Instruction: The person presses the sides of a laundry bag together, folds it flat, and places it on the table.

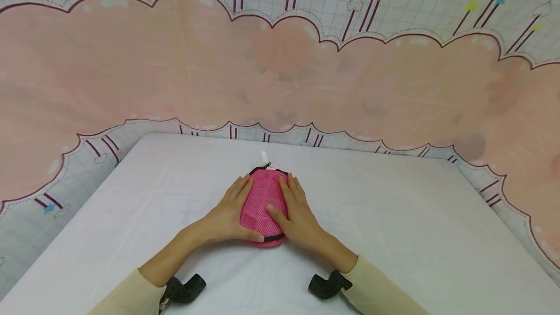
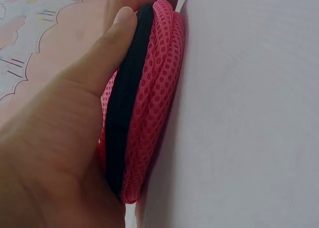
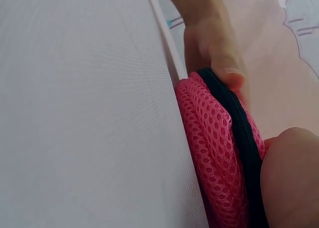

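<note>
Mesh (image 1: 262, 191), bright pink and full of tiny holes, makes the soft, rounded pouch (image 1: 258, 213) that we see on the smooth white surface (image 1: 402, 227), around its middle. Two bare hands touch it, one on each side. We see the left hand (image 1: 228, 213) with its fingers stretched mostly straight along one side and its thumb at the near end, on the black cloth zipper band (image 2: 122, 108). The right hand (image 1: 302, 218) is open too, with its fingers nearly straight along the other side and its thumb lying on top of the pouch. At the far end we find a small black zipper pull (image 1: 268, 165) and a thin white strip (image 1: 264, 157) sticking out. Both arms wear pale tan sleeves (image 1: 385, 286). Behind it all we see a big peach and white cloth (image 1: 280, 81) with candles and stars drawn on it.
</note>
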Available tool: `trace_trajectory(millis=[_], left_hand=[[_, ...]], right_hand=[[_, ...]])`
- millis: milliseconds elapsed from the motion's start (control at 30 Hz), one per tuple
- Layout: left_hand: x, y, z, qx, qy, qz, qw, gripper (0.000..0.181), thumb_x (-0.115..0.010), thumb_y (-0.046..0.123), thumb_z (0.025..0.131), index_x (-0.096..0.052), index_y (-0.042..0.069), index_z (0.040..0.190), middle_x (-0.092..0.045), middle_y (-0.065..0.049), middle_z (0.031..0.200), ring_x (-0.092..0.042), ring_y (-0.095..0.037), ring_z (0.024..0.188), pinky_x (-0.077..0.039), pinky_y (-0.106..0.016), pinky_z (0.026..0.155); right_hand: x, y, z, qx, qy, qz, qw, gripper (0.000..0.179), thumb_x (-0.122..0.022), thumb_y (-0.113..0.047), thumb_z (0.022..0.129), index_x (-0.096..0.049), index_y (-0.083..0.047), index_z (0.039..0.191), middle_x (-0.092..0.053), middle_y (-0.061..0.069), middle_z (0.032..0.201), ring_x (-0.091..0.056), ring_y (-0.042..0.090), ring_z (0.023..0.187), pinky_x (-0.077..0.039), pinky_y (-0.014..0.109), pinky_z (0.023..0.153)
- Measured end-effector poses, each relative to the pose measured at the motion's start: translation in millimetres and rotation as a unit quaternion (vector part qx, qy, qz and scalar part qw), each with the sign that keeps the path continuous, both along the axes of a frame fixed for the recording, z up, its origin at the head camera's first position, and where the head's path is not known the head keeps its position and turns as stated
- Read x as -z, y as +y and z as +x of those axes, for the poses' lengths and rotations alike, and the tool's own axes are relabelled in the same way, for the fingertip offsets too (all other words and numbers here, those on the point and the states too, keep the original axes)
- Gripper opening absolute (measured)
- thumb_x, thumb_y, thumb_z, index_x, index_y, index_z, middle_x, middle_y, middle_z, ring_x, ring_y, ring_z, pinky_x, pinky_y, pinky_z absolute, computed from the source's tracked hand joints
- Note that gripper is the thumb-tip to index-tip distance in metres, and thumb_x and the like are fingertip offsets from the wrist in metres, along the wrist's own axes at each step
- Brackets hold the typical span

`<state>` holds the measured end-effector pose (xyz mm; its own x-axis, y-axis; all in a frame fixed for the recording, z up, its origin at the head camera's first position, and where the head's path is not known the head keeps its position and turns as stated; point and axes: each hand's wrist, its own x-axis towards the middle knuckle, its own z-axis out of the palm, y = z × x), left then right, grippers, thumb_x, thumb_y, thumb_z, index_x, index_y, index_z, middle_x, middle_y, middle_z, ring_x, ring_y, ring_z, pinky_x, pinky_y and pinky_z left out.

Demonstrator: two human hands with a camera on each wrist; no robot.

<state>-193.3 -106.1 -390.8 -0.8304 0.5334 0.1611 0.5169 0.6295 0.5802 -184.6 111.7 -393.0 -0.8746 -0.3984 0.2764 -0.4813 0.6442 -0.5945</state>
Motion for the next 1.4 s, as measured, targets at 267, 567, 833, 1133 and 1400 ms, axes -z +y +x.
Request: trace_trajectory(millis=[267,567,833,1133,1400], left_hand=[[0.0,0.4,-1.5,0.002,0.008,0.001,1.0000,0.122,-0.079,0.053,0.067,-0.012,-0.010,0.148,-0.010,-0.025,0.155,-0.005,-0.041,0.142,-0.022,-0.059,0.107],[-1.9,3.2,-1.9,-0.010,-0.001,-0.008,0.9999,0.122,-0.079,0.053,0.068,-0.012,-0.009,0.148,-0.010,-0.024,0.155,-0.005,-0.039,0.142,-0.023,-0.058,0.108],[-1.2,3.5,-1.0,-0.004,0.005,-0.012,0.9999,0.122,-0.080,0.052,0.069,-0.010,-0.010,0.148,-0.008,-0.025,0.155,-0.003,-0.040,0.142,-0.022,-0.056,0.109],[1.9,3.7,1.4,0.005,0.017,-0.009,0.9998,0.120,-0.079,0.051,0.072,-0.009,-0.011,0.148,-0.008,-0.025,0.155,-0.002,-0.041,0.142,-0.021,-0.056,0.109],[7.9,3.0,0.4,-0.010,0.025,-0.013,0.9996,0.117,-0.073,0.059,0.074,-0.011,-0.007,0.149,-0.009,-0.022,0.156,-0.004,-0.038,0.143,-0.025,-0.057,0.108]], right_hand=[[-1.8,0.1,-1.7,-0.002,-0.006,0.015,0.9999,0.075,-0.050,-0.040,0.098,-0.015,0.000,0.151,-0.007,0.021,0.157,-0.003,0.039,0.143,-0.018,0.056,0.110],[-2.3,1.7,-2.6,-0.007,-0.014,0.027,0.9995,0.075,-0.048,-0.042,0.099,-0.016,0.002,0.151,-0.005,0.022,0.157,-0.002,0.040,0.143,-0.018,0.057,0.110],[-0.8,2.6,-2.6,-0.006,-0.007,0.025,0.9996,0.074,-0.048,-0.042,0.099,-0.017,0.002,0.150,-0.006,0.022,0.157,-0.003,0.040,0.143,-0.019,0.057,0.110],[1.7,2.4,-1.1,-0.004,-0.004,0.027,0.9996,0.073,-0.048,-0.040,0.099,-0.019,0.003,0.150,-0.006,0.023,0.156,-0.003,0.041,0.142,-0.020,0.057,0.109],[0.8,1.9,1.3,0.000,-0.003,0.034,0.9994,0.074,-0.047,-0.043,0.098,-0.020,0.002,0.150,-0.007,0.022,0.157,-0.003,0.040,0.143,-0.022,0.056,0.109]])
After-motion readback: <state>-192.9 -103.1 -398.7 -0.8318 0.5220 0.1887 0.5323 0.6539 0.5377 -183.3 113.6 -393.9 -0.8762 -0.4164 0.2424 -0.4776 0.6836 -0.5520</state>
